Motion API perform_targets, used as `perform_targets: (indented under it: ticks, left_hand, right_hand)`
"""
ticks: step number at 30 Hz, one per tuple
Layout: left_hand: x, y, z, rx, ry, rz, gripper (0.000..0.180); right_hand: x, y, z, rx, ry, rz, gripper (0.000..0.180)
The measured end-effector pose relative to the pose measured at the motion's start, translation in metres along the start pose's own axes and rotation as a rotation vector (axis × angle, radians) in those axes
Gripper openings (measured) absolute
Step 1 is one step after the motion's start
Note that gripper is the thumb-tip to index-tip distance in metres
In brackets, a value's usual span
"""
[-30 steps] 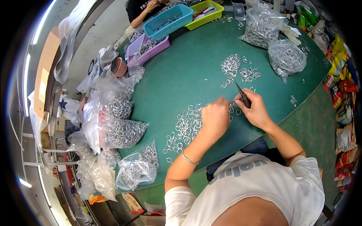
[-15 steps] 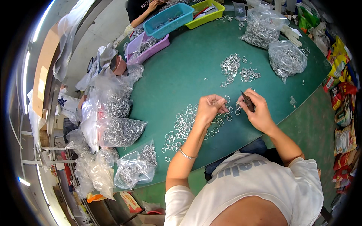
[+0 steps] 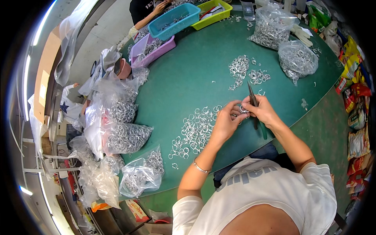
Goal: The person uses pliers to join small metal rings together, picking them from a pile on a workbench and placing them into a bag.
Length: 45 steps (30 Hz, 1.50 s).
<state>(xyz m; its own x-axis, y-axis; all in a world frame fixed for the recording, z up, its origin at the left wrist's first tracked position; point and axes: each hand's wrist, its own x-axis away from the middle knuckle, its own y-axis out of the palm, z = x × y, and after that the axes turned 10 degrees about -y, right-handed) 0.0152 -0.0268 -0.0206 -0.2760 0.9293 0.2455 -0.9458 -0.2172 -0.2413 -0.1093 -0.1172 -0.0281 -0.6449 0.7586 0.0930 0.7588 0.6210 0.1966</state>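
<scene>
Head view: the step looks like two-handed ring handling, so the next move calls for a steady pinch. Fingers of the right hand clamp one pair of pliers; one ring sits between them and the left hand, whose grip I cannot tell. Three trays stand across the surface.

Grey lettering across white T-shirt; pale letters on co-worker's black top; print on packets unreadable.

From here I see a white T-shirt toward five o'clock, short-sleeved, round-necked, with grey lettering; dark-blue trousers toward four; a slim silver bangle toward six.
</scene>
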Motion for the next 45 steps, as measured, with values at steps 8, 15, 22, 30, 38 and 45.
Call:
perform_targets:
  ticks: [8,15,22,30,38,45]
  left_hand:
    - [-0.006,-0.007,-0.008,0.374,-0.086,-0.014,0.021]
    - [-0.005,-0.005,-0.014,0.526,-0.122,0.033,0.023]
    - [-0.005,-0.007,-0.02,0.732,-0.095,-0.008,0.03]
    - [0.009,0.002,0.005,-0.143,0.279,0.2,0.034]
    - [0.009,0.006,0.009,-0.125,0.331,0.33,0.013]
    - [0.002,0.0,-0.01,0.376,0.022,0.243,0.015]
  right_hand:
    - [0.003,-0.007,0.0,0.218,-0.09,-0.143,0.013]
    - [-0.001,-0.011,0.015,0.226,-0.199,-0.075,0.011]
    - [0.0,-0.006,-0.006,0.055,-0.152,-0.051,0.013]
    - [0.002,-0.003,-0.016,0.082,-0.077,-0.078,0.013]
    - [0.0,-0.003,-0.019,-0.038,0.017,-0.05,0.013]
    - [-0.002,-0.006,-0.005,0.087,-0.094,-0.065,0.022]
